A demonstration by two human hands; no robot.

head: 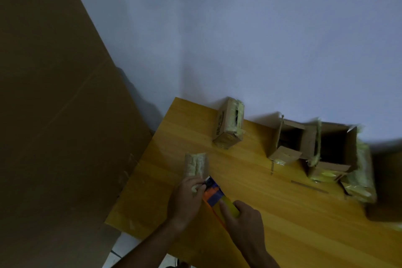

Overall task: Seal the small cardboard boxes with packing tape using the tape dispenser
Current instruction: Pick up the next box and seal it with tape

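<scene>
Worn on the head, tilted, looking forward and down. Close over the near wooden table [282, 213]; pale wall [261, 39] far behind.

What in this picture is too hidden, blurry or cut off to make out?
Head view only, dim and tilted:
- Tape dispenser: mostly covered by the left hand and right hand; tape roll unseen.
- Box at the left hand: near end hidden by fingers.
- Open boxes: interiors too dark.
- Far-right box: motion-blurred.
- Print on the upright box: too small to read.
</scene>
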